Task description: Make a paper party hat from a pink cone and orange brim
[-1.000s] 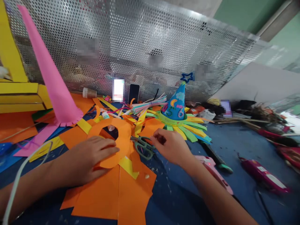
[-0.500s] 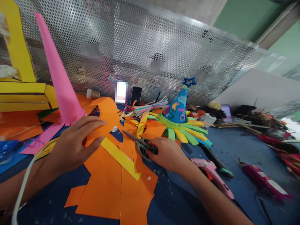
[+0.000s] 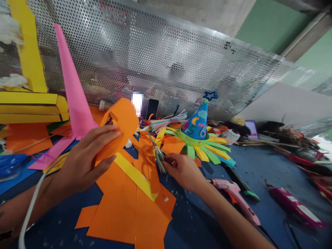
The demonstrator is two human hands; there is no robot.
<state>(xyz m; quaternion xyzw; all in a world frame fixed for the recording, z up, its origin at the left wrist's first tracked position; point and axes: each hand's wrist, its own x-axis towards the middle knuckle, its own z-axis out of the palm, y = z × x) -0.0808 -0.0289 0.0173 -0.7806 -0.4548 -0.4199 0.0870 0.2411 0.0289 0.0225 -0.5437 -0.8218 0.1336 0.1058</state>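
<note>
My left hand [image 3: 89,160] is closed on a curved piece of orange paper [image 3: 126,121], raised above the table. The thumb is below the paper and the fingers lie over it. In my right hand [image 3: 183,169] is a pair of scissors [image 3: 158,152], gripped by the handles, blades pointing up and away to the left. The blades are apart from the paper in my left hand. Under both hands lie large orange sheets [image 3: 116,207], with a yellow strip [image 3: 135,176] slanting across them.
A pink paper cone [image 3: 75,90] stands at the left. Behind my right hand sits a decorated blue cone hat [image 3: 195,121] with a fringed brim. A pink glue gun [image 3: 238,200] and a purple tool [image 3: 293,204] lie at the right. A white cord [image 3: 35,204] crosses my left forearm.
The scissors have turned so their blades point more upward. The orange piece in my left hand is tilted up slightly more. The whole view has shifted a little.
</note>
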